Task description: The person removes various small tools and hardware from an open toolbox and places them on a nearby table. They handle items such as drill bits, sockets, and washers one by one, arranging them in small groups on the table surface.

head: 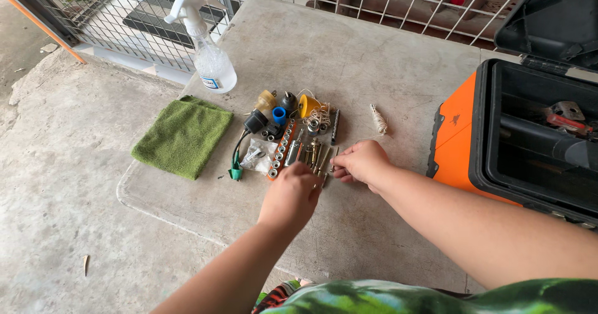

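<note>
Concrete table (386, 59), wire fence (124, 15) behind.

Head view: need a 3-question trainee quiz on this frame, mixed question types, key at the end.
1. True or false: the green cloth lies under the spray bottle.
2. Which hand is closer to the orange toolbox? A. left hand B. right hand
3. Fill in: the lid of the toolbox is ____.

Key:
1. False. The cloth lies flat on the concrete slab, apart from the bottle, which stands upright behind it.
2. B. Both hands reach into the cluster of small metal bits; the right hand is on the toolbox side.
3. Open.
</note>
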